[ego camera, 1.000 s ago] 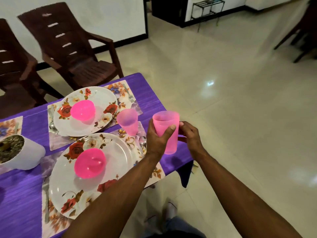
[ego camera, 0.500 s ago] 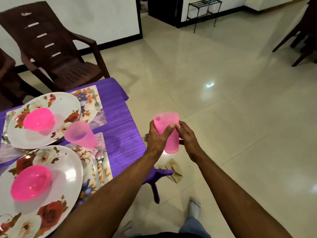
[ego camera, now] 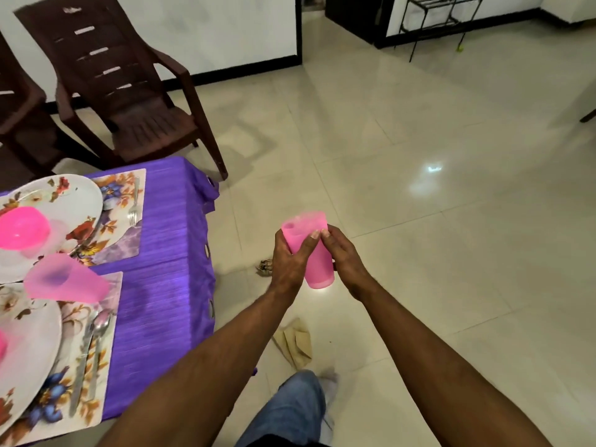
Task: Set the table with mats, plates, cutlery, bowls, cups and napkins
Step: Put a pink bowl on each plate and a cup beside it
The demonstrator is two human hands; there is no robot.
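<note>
Pink cup, perhaps a nested stack, hangs over the floor, left hand and right hand fingers curled around it.

floor: glossy cream tiles, light glare | brown plastic chair by white wall | metal rack

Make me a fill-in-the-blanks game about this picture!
1. Both hands hold a stack of pink ____.
2. The table's cloth is ____.
3. The bowl on the far flowered plate is ____.
4. A fork lies on the far ____.

Missing words: cups; purple; pink; mat
</note>
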